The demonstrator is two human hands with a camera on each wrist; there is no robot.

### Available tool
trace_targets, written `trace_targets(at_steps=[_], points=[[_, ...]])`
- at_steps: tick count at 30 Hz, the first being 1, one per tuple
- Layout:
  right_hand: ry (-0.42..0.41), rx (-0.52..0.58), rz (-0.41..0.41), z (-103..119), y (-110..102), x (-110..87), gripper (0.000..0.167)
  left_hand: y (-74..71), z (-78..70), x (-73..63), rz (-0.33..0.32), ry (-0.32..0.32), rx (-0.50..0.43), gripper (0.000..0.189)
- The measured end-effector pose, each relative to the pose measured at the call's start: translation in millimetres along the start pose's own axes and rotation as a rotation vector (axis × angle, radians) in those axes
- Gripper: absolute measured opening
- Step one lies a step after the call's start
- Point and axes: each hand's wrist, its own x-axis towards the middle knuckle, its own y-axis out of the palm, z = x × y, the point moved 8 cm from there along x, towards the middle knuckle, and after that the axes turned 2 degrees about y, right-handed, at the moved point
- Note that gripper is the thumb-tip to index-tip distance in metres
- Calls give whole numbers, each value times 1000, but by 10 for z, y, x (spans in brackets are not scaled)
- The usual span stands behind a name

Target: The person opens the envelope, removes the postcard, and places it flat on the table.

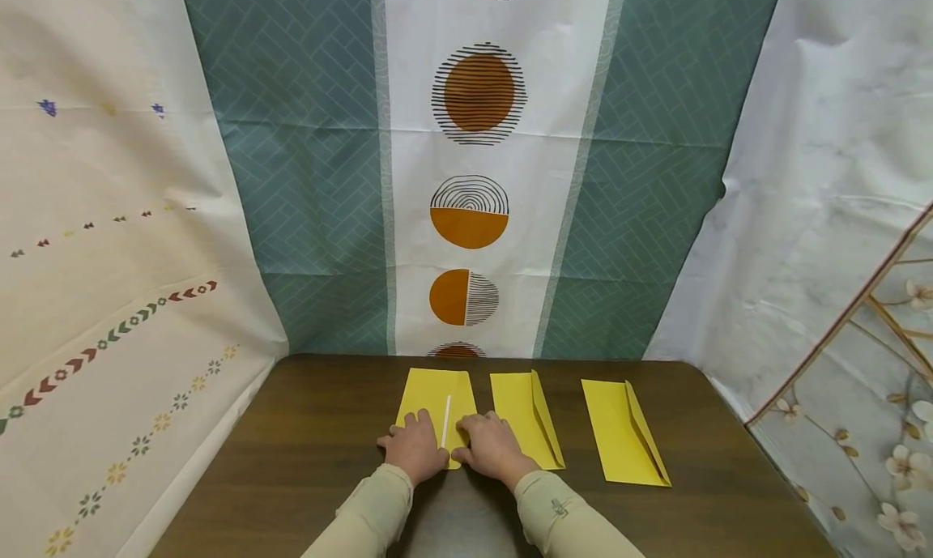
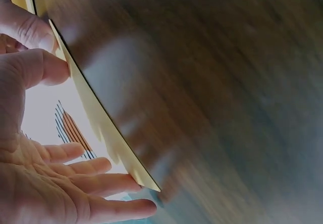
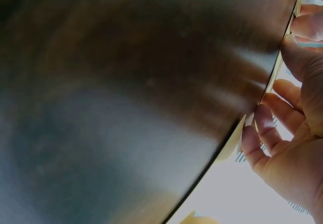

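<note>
In the head view a yellow envelope (image 1: 428, 386) lies flat on the table, with a narrow white strip (image 1: 446, 420) running lengthwise along it. My left hand (image 1: 417, 447) rests over its near left part, fingers spread; in the left wrist view the left thumb (image 2: 50, 68) meets the envelope's edge and the fingers stretch along it. On the right part of the envelope lies my right hand (image 1: 494, 445), fingers loosely bent and fingertips on the paper. Both thumbs sit close together by the near edge. The hands hide much of the envelope's near half.
Right of the hands lie a second yellow envelope (image 1: 516, 404) and, farther right, a third yellow envelope (image 1: 612, 428), each with its long flap raised along the right side. The dark wooden table (image 1: 321, 445) ends at a patterned curtain (image 1: 474, 153) behind.
</note>
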Motion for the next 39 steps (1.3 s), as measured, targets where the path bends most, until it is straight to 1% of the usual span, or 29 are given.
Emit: trace_targets(at_steps=[6, 12, 16, 21, 27, 29, 31, 36, 39], points=[[-4, 2, 1, -1, 9, 13, 49, 1, 8, 15, -24, -16, -25, 70], [-3, 15, 7, -17, -4, 14, 49, -25, 50, 17, -56, 8, -45, 69], [-8, 26, 10, -33, 11, 20, 50, -37, 88, 6, -54, 20, -81, 69], [-14, 67, 10, -53, 13, 25, 50, -69, 109, -4, -48, 22, -137, 71], [-2, 157, 18, -72, 0, 27, 50, -108, 118, -10, -49, 17, -165, 69], [-10, 170, 22, -63, -3, 34, 49, -114, 124, -11, -50, 16, -175, 68], [-39, 141, 24, -38, -8, 43, 46, -120, 126, -10, -52, 16, -179, 68], [-119, -24, 30, 17, -10, 54, 39, -113, 126, -7, -59, 23, -180, 68], [-154, -81, 20, 24, -15, 52, 36, -99, 127, -8, -63, 27, -187, 67]])
